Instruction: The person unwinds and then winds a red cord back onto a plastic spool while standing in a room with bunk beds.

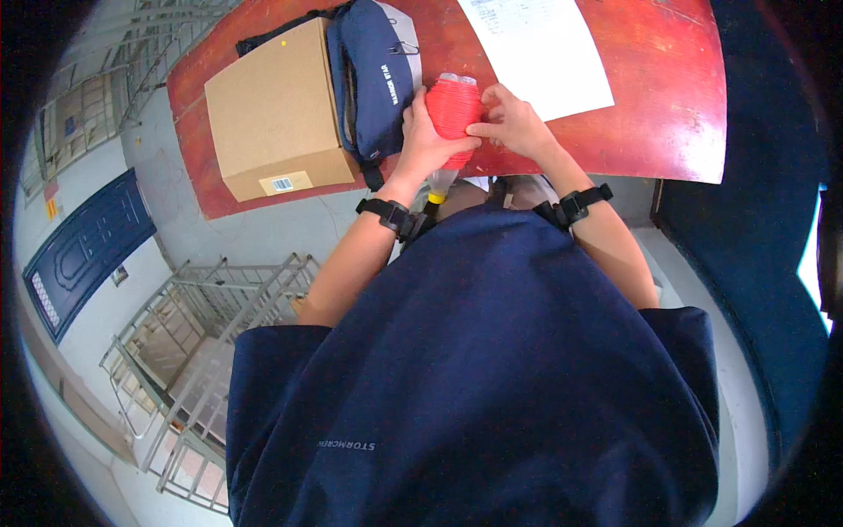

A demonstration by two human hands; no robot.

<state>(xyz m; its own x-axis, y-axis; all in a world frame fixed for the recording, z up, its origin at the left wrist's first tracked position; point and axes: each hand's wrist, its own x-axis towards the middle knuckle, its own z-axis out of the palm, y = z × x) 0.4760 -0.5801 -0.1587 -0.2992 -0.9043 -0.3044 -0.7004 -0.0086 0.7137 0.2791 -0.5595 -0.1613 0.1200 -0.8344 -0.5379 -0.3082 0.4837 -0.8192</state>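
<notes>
A clear plastic bottle with a yellow cap (435, 197) lies tilted over the near edge of the red table, its cap toward me. Red cord (455, 105) is wound in close turns round its middle, and clear plastic shows at both ends. My left hand (424, 136) is closed round the bottle from the left, the thumb across the near part of the coils. On the other side my right hand (514, 126) has its fingers curled and its thumb tip against the coils. Whatever its fingers pinch is too small to make out.
Left of the bottle, a navy and grey bag (376, 97) leans against a cardboard box (277, 114) on the red table (659, 97). A white printed sheet (549, 57) lies beyond my right hand. Metal racks (219, 307) and a blue door (92, 246) stand at the left.
</notes>
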